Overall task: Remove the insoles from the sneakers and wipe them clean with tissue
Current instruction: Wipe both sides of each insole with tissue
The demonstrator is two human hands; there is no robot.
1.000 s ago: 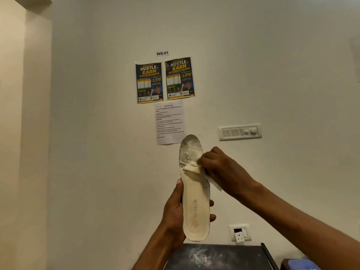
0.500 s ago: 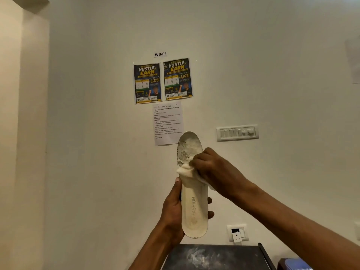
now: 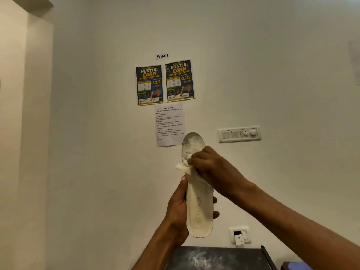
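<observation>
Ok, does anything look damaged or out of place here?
Yes. The insole looks grey, cracked and flaking at its toe end, above the tissue held by the right hand. The lower wall socket shows a dark opening with a white piece hanging askew. The dark surface below carries whitish smears.

At the bottom edge we see a dark worktop (image 3: 245, 259), its surface marked with whitish smears (image 3: 196, 259) near the middle.
</observation>
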